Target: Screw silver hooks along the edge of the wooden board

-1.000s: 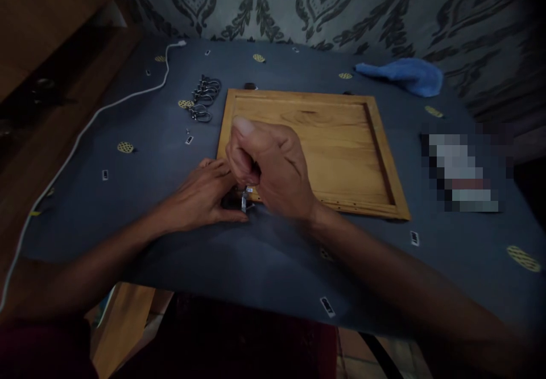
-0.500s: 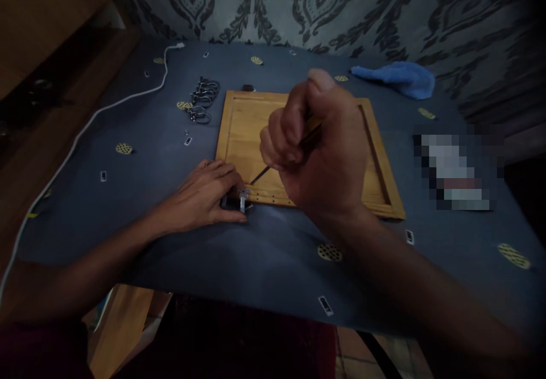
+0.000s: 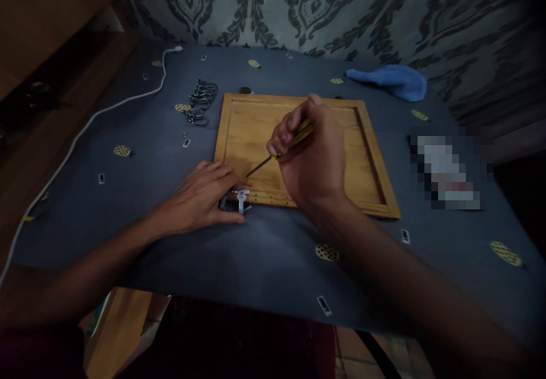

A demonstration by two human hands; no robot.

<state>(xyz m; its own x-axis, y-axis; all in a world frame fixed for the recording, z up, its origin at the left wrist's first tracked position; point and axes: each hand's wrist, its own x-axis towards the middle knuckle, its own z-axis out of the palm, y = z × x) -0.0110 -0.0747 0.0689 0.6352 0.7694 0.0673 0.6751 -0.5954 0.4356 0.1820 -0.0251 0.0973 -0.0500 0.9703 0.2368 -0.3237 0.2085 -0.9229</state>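
Observation:
A wooden panel (image 3: 375, 157) with a raised frame lies flat, a row of small dark holes along its near edge. At its near left corner a small silver metal fitting (image 3: 242, 198) sits on the edge. My left hand (image 3: 209, 197) closes around that fitting, thumb on the near side, fingers on the panel side. My right hand (image 3: 315, 157) is wrapped round the yellow handle of a screwdriver (image 3: 261, 165), its dark shaft slanting down left. The tip is over the panel just behind the fitting; whether it touches wood I cannot tell.
Several metal fittings with wire loops (image 3: 202, 97) lie left of the panel, with a tiny screw-like piece (image 3: 185, 135) nearby. A white cable (image 3: 106, 106) runs along the left. A blue cloth (image 3: 396, 82) lies back right, a blurred-out item (image 3: 447, 168) at right.
My right hand has drawn back slightly, lowered and turned, showing the screwdriver's yellow handle. The tip has shifted a little away from the fitting. My left hand stays in place.

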